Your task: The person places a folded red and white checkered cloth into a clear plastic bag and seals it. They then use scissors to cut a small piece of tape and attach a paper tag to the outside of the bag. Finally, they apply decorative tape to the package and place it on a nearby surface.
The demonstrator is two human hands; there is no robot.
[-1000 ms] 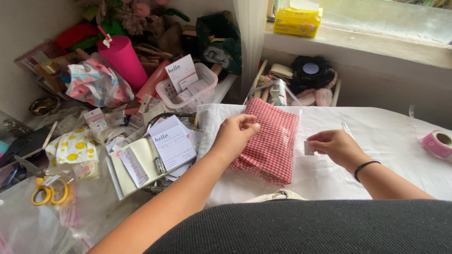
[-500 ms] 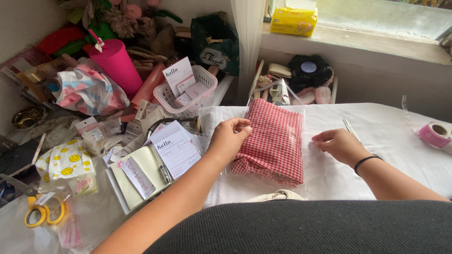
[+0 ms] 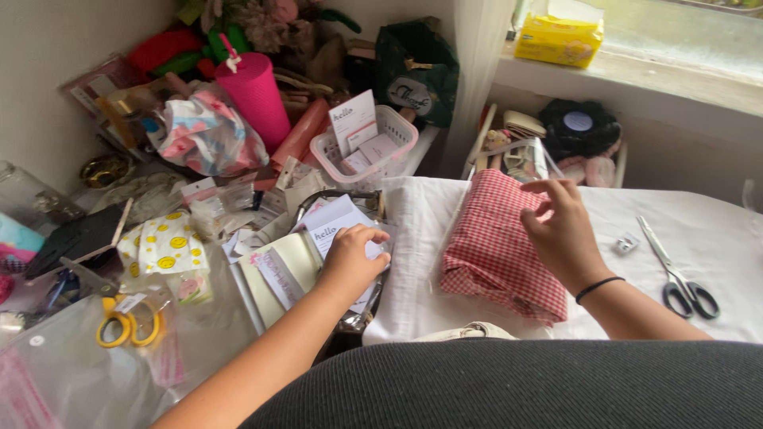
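Scissors with yellow handles are lying far left of the red-and-white checked fabric bundle in clear plastic. Left hand is pressing loosely curled fingers onto white printed cards just left of it. Right hand is resting spread-open on the bundle; black-handled steel scissors are lying right.

Pale wall left; daylit window sill; white-covered table.

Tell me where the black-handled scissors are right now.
The black-handled scissors lie on the white cloth at the right of the head view, beyond the right hand.
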